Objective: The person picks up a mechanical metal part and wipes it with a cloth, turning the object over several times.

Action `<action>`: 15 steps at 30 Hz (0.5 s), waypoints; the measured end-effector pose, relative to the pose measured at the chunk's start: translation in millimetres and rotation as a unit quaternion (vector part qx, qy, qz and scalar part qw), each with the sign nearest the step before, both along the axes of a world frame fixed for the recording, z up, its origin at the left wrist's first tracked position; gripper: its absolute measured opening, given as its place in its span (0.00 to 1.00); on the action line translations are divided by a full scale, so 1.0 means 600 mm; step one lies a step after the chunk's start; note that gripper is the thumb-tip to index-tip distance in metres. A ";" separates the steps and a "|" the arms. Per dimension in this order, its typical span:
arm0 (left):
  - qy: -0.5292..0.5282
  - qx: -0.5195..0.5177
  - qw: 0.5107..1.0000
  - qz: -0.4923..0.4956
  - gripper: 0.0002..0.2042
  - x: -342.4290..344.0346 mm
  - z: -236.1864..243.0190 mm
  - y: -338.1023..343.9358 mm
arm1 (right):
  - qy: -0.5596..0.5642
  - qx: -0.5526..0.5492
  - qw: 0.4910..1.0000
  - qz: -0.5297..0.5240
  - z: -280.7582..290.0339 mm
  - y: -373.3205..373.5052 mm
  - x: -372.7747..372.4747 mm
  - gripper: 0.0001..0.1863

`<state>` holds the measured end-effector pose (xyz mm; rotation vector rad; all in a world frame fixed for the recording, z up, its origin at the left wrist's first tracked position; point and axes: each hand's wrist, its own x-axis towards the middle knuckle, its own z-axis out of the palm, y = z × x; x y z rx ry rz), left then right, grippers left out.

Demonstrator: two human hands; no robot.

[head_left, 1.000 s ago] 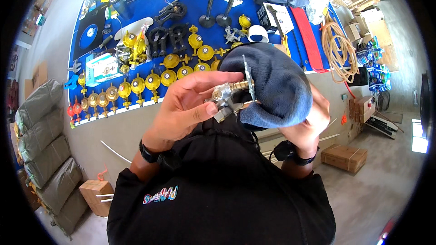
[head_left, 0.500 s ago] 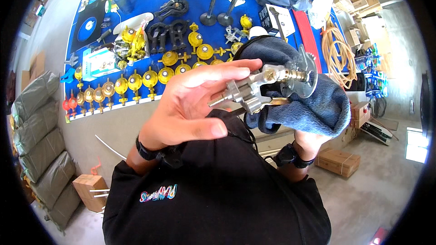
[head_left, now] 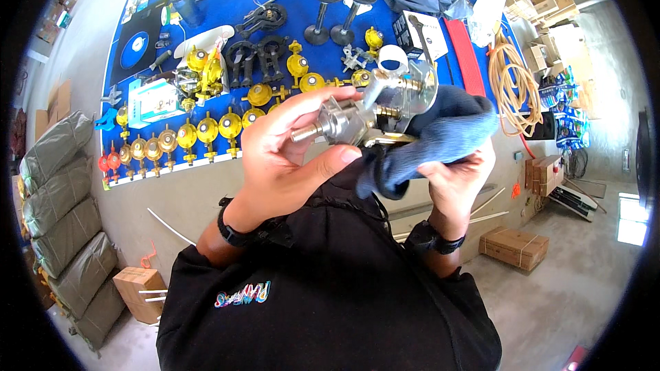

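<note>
In my left hand point(head_left: 289, 154) is a silver metal valve assembly point(head_left: 337, 124) with a round stub, brass-coloured springs and a plate at its far end. The fingers curl behind it and the thumb lies at its lower side. My right hand point(head_left: 460, 178) grips a dark blue-grey cloth point(head_left: 454, 124) that is bunched beside and partly under the valve. Its thumb shows at the cloth's lower edge, and its other fingers are mostly hidden.
The blue table point(head_left: 227, 14) beyond my hands bears rows of yellow regulators point(head_left: 230, 126), black cast parts point(head_left: 271, 62), a coiled tan hose point(head_left: 515, 89) and a red strap point(head_left: 467, 62). Wrapped bales point(head_left: 58, 199) stand at left, a carton point(head_left: 513, 247) at lower right.
The valve has turned in my left hand, its stub pointing left. The cloth has moved off it to the right and is more bunched in my right hand.
</note>
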<state>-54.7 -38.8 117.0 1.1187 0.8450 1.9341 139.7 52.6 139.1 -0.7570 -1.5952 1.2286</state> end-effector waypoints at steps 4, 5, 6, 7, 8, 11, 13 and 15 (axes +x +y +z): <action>0.085 0.009 0.996 -0.004 0.24 0.000 0.008 -0.003 | -0.001 0.032 0.999 0.003 -0.004 -0.013 -0.033 0.32; 0.074 0.013 0.997 -0.004 0.24 0.004 0.007 -0.003 | -0.019 0.041 0.999 0.008 -0.008 -0.011 -0.025 0.31; 0.067 0.023 0.998 0.000 0.24 0.003 0.005 -0.003 | -0.036 0.049 0.998 0.016 -0.013 -0.008 -0.013 0.31; 0.060 0.032 0.998 0.005 0.24 0.001 0.001 -0.002 | -0.053 0.058 0.997 0.023 -0.013 -0.007 -0.009 0.30; 0.053 0.041 0.998 0.009 0.24 0.000 -0.001 -0.002 | -0.038 0.036 0.999 0.001 -0.009 -0.012 -0.010 0.30; 0.057 0.021 0.998 -0.001 0.25 -0.013 0.007 -0.003 | -0.018 0.008 0.999 0.047 -0.011 -0.007 0.006 0.30; 0.074 0.016 0.997 0.008 0.25 -0.016 0.011 -0.004 | 0.018 0.008 0.998 0.060 -0.031 -0.007 0.012 0.28; 0.093 0.026 0.995 0.024 0.25 -0.014 0.014 -0.008 | 0.035 -0.039 0.997 0.059 -0.035 -0.008 0.008 0.20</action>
